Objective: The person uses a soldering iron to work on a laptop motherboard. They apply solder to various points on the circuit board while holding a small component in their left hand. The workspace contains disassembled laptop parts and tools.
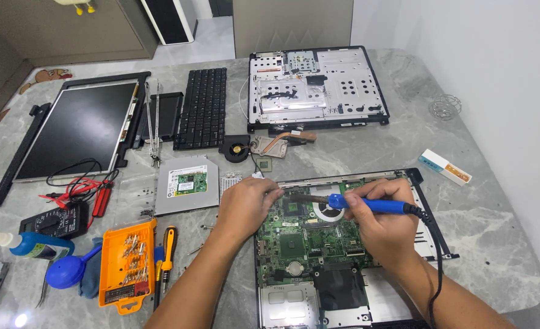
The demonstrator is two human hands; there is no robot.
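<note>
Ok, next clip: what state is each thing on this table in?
Laptop base: opened, circuit board exposed.
Soldering iron: held in right hand, tip over the board.
Left hand: resting on the board's edge.
Screen panel: removed, lying flat.
Keyboard: removed, lying flat.
Orange screw tray: open.
</note>
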